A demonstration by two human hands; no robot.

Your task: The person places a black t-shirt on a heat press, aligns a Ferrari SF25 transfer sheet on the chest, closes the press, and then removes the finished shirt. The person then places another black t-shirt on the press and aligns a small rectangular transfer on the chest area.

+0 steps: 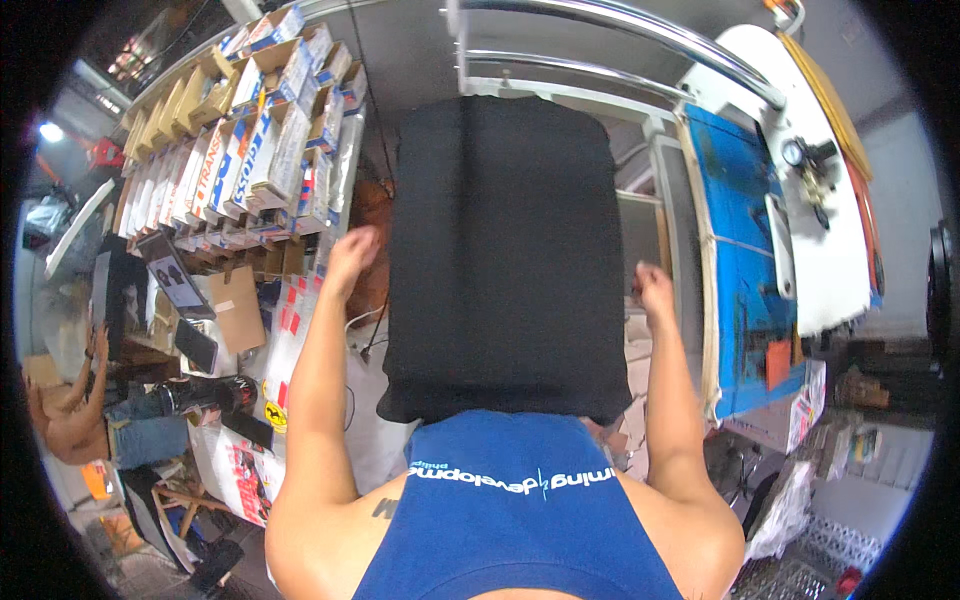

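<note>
A large piece of black cloth (pixel 505 260) lies smooth over a flat board in front of my body, its edges folded down round the sides. My left hand (pixel 357 252) is raised just off the cloth's left edge, fingers curled in, with nothing seen in them. On the opposite side my right hand (pixel 654 286) hangs a little off the right edge, also closed, its thumb uppermost. A small gap separates each hand from the cloth. What supports the board underneath is hidden.
At left, a rack of open cardboard boxes (pixel 215 170) stands beside a phone (pixel 196 346) and a tablet (pixel 172 275). A blue framed screen (pixel 745 250) and a pressure gauge (pixel 793 151) are at right. Metal rails (pixel 620 25) cross the far side. Another person's arm (pixel 85 385) shows far left.
</note>
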